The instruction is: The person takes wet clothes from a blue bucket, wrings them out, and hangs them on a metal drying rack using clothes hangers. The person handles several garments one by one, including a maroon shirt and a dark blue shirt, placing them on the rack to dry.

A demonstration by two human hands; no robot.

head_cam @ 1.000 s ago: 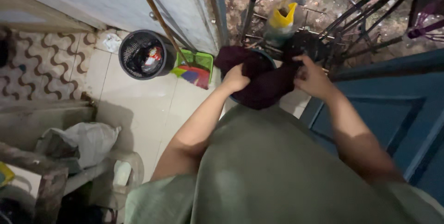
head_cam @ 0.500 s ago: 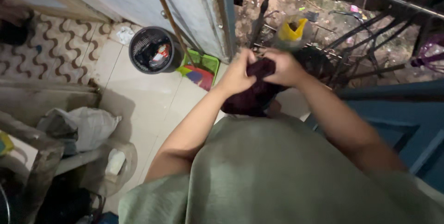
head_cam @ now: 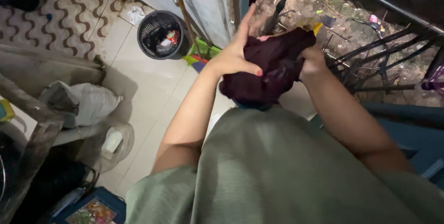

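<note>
A bunched dark maroon cloth [head_cam: 273,67] is held up in front of my chest by both hands. My left hand [head_cam: 236,50] grips its left side, thumb on the front and fingers stretched upward behind it. My right hand [head_cam: 312,60] clutches the right side, mostly hidden by the fabric. Just under the cloth a sliver of a dark blue bucket rim [head_cam: 252,107] shows. My green garment fills the lower frame.
A black mesh waste bin [head_cam: 162,34] stands on the tiled floor by a broom handle [head_cam: 185,13] and a green dustpan [head_cam: 201,53]. Dark metal railing [head_cam: 384,48] runs at right, a blue door [head_cam: 416,131] below it. A white bag [head_cam: 88,104] lies at left.
Both hands have lifted the maroon cloth up out of the bucket and closer together; my left fingers have spread upward. The camera view has tilted, shifting the bin and floor.
</note>
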